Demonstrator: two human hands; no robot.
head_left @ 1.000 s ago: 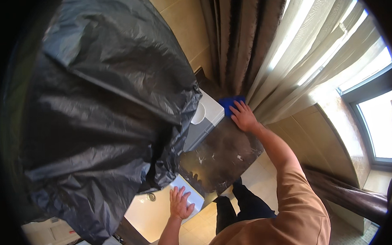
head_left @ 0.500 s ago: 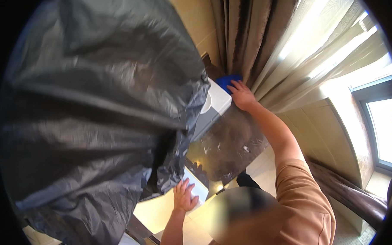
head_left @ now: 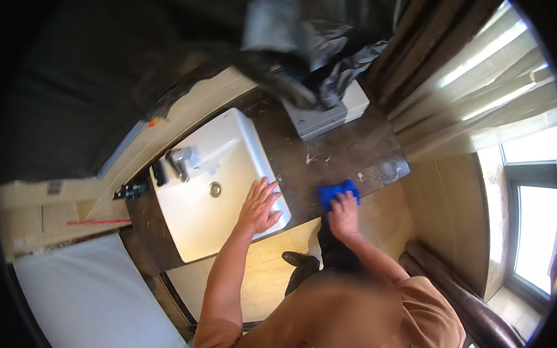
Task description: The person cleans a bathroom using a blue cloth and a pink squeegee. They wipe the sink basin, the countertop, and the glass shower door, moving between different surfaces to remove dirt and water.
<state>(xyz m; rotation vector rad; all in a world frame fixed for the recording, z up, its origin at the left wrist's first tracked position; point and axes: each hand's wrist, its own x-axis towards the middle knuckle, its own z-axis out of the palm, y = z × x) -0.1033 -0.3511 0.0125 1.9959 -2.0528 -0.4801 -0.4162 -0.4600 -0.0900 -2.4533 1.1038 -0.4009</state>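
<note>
blue cloth point(head_left: 338, 190) now near the front edge of the dark counter point(head_left: 351, 153), away from the back corner

right hand point(head_left: 344, 218) lies over it, fingers bent; whether gripping or only pressing, cannot tell. left hand point(head_left: 258, 206) spreads, holding nothing, on the white sink point(head_left: 257, 151) rim. wiping looks partway: pale marks point(head_left: 309, 159) remain near the grey-and-white box point(head_left: 333, 119); which parts are finished is unclear.

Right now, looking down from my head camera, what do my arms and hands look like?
Your left hand and right hand are both ungloved, and I see no watch or bracelet. Your forearms are uncovered. The sleeves are short and tan-brown, matching the shirt; I can't make out any markings on them.
</note>
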